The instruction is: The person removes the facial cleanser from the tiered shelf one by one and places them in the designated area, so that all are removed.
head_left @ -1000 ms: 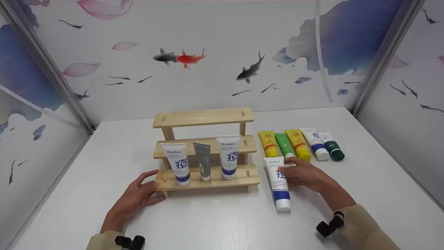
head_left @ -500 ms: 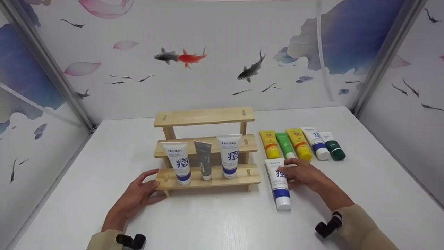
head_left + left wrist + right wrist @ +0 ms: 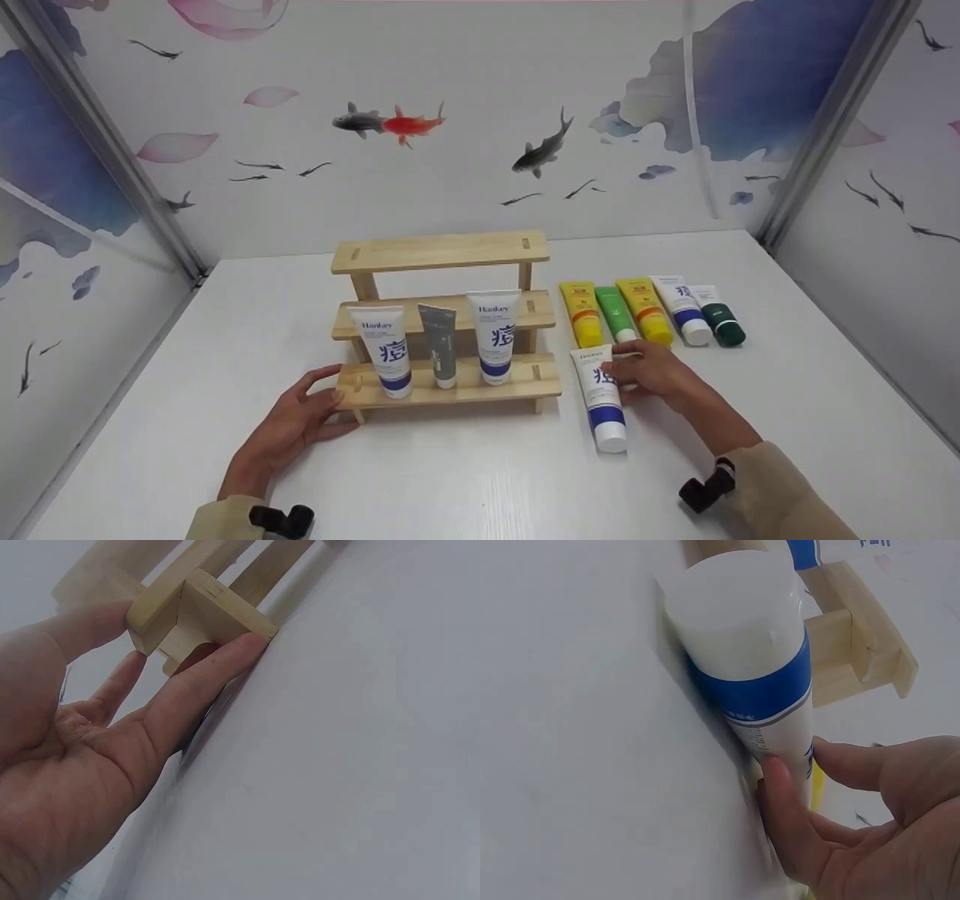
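A three-tier wooden display rack (image 3: pixel 442 252) stands in the middle of the table. My left hand (image 3: pixel 289 424) holds the left end of its bottom shelf, the thumb and fingers on different sides of the wood, as the left wrist view shows. On that shelf, leaning back, stand two white-and-blue squeeze tubes, one at left (image 3: pixel 384 352) and one at right (image 3: pixel 494 337), with a grey tube (image 3: pixel 439 346) between them. Right of the rack, my right hand (image 3: pixel 652 371) pinches another white-and-blue squeeze tube (image 3: pixel 769 694) by its sides. That tube lies along the table, cap towards me.
Behind my right hand, a row of tubes lies on the table: yellow (image 3: pixel 580 311), green (image 3: pixel 616 313), another yellow (image 3: pixel 645 311), white-and-blue (image 3: pixel 681 309) and dark green (image 3: pixel 718 315). Printed wall panels (image 3: pixel 465 60) enclose the back and sides of the white table (image 3: pixel 450 480).
The flat end of the tube in my right hand has sunk slightly and come a little nearer me. My left hand, the rack and the other tubes look unmoved.
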The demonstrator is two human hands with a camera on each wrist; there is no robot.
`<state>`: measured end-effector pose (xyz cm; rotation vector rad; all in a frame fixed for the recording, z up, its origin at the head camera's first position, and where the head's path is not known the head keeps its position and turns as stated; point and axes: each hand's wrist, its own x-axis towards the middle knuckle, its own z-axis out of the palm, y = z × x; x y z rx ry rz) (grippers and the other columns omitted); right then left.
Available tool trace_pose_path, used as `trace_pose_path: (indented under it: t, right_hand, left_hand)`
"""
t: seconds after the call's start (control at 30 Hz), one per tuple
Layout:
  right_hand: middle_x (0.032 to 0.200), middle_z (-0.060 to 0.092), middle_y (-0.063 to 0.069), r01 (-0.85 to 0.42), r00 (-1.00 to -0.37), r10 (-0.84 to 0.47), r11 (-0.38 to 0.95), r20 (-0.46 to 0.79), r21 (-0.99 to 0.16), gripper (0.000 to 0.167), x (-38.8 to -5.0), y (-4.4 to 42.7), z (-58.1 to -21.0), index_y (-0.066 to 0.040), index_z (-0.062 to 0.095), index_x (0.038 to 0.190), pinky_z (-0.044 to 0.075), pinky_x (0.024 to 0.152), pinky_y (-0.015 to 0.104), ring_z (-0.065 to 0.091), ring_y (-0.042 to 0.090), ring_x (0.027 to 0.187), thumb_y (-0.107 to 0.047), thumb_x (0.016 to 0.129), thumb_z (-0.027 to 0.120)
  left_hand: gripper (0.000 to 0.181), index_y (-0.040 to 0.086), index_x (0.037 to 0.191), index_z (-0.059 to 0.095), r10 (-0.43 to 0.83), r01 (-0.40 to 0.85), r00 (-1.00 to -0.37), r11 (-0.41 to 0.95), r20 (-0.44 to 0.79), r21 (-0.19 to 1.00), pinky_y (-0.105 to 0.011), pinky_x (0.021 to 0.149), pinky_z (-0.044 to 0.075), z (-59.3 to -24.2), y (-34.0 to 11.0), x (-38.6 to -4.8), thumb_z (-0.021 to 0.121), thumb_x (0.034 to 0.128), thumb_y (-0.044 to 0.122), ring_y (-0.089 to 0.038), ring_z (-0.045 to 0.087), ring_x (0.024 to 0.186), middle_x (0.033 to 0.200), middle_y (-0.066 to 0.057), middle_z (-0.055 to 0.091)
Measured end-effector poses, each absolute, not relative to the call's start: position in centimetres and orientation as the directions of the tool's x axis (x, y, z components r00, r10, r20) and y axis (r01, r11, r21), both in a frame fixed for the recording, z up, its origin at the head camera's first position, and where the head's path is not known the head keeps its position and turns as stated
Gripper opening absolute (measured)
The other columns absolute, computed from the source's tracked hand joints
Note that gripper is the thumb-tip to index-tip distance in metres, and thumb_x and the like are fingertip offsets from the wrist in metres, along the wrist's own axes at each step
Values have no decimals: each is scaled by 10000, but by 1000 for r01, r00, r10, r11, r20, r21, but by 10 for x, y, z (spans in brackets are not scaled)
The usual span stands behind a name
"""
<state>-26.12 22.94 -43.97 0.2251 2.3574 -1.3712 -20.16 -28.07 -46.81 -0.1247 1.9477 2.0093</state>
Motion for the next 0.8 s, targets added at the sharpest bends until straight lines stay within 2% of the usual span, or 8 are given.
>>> trace_pose_path:
  t: [0.23, 0.33, 0.53, 0.8]
  right_hand:
    - [1350, 571, 240, 319, -920, -29, 523, -390, -790, 669, -261, 230, -431, -11, 395, 1477, 625, 831, 293, 673, 242, 971, -265, 938, 700]
    - [1360, 560, 237, 290, -933, -29, 531, -359, -796, 659, -259, 228, -424, -18, 401, 1468, 628, 824, 294, 668, 262, 1007, -270, 937, 699]
    - [1390, 553, 211, 144, -967, -102, 529, -232, -836, 602, -247, 214, -398, -48, 448, 1457, 617, 906, 325, 626, 315, 1170, -291, 955, 675]
    - [1373, 599, 151, -54, -980, -195, 453, -40, -890, 547, -226, 186, -368, -80, 514, 1426, 564, 1028, 351, 609, 305, 1255, -304, 955, 679]
  left_hand:
    - [722, 159, 1574, 186, 184, -305, -937, -8, -298, 952, -438, 1037, 548, -467, -281, -202, 612, 1001, 265, -216, 612, 1242, 1581, -240, 304]
    - [726, 152, 1576, 181, 187, -300, -937, -8, -294, 954, -439, 1042, 545, -467, -282, -202, 610, 1002, 264, -213, 607, 1244, 1579, -243, 300]
    - [707, 138, 1575, 170, 203, -286, -939, -7, -279, 958, -431, 1046, 544, -467, -283, -201, 587, 1014, 243, -182, 606, 1240, 1568, -232, 319]
    - [698, 138, 1572, 178, 211, -293, -936, -20, -282, 956, -420, 1049, 542, -466, -282, -201, 586, 1013, 229, -177, 609, 1231, 1554, -218, 337]
